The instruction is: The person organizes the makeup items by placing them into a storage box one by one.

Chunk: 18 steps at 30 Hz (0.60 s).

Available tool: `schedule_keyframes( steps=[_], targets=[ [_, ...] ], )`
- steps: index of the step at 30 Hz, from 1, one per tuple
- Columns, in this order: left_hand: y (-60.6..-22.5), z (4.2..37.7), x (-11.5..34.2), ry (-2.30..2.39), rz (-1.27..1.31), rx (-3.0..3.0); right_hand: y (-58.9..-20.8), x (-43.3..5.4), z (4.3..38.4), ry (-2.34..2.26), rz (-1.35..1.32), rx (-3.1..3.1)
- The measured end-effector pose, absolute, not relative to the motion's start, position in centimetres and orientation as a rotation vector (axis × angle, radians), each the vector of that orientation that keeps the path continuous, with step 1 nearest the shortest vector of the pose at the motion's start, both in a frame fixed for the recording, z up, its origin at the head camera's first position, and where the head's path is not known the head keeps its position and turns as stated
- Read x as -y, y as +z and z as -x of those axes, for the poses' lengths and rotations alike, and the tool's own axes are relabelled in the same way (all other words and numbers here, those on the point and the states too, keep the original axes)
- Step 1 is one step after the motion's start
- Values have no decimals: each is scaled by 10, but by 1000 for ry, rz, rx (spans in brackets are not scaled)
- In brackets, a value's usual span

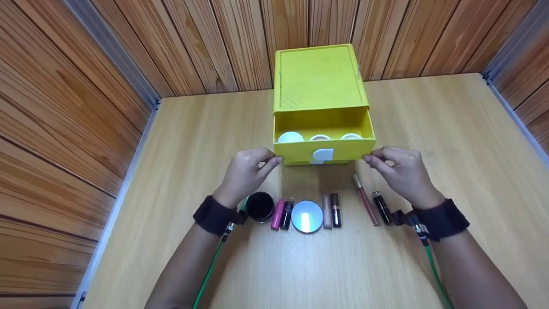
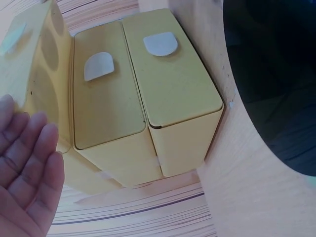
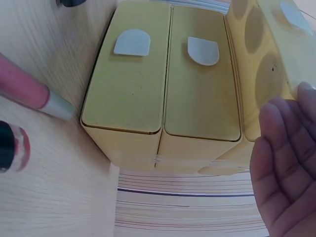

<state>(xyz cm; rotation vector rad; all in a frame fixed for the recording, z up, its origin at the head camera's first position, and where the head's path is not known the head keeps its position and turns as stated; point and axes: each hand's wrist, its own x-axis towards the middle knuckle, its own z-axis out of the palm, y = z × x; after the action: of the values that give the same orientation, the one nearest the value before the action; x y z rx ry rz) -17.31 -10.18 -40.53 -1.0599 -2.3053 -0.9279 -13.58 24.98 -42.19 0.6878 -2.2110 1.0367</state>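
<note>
Fingers of my left hand (image 1: 248,176): thumb and forefinger pinched on the left front corner of a yellow drawer (image 1: 296,152), the remaining fingers lying side by side in the left wrist view. Fingers of my right hand (image 1: 403,176): likewise pinched on the right front corner, the others close together. Between my two grips: the drawer's front, with one white tab (image 1: 323,154). Just beyond my fingertips, inside the pulled-out drawer: three round white-topped items, namely one pale lid (image 1: 290,137) nearest my left fingers, one middle piece (image 1: 320,137), one right piece (image 1: 351,136). Farther beyond: one yellow cabinet (image 1: 319,79), backed by a plank wall (image 1: 244,43). Below my fingers: one middle drawer (image 2: 111,106) and one bottom drawer (image 2: 182,81), both pushed in. Nearer me than my left fingers: one dark round jar (image 1: 260,207), one magenta tube (image 1: 278,214), one black bottle (image 1: 287,215). Nearer me, midway between my hands: one blue disc (image 1: 307,216), one mauve tube (image 1: 327,212), one banded black tube (image 1: 336,210). Nearer me than my right fingertips: one pink tube (image 1: 367,204), slanted, beside one short black tube (image 1: 381,207).
</note>
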Motion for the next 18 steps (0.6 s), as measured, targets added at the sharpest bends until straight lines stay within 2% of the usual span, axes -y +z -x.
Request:
schedule_keyframes(
  steps=[18],
  targets=[
    [-401, 206, 93, -866, 928, 2396, -418, -246, 166, 915, -524, 2326]
  ],
)
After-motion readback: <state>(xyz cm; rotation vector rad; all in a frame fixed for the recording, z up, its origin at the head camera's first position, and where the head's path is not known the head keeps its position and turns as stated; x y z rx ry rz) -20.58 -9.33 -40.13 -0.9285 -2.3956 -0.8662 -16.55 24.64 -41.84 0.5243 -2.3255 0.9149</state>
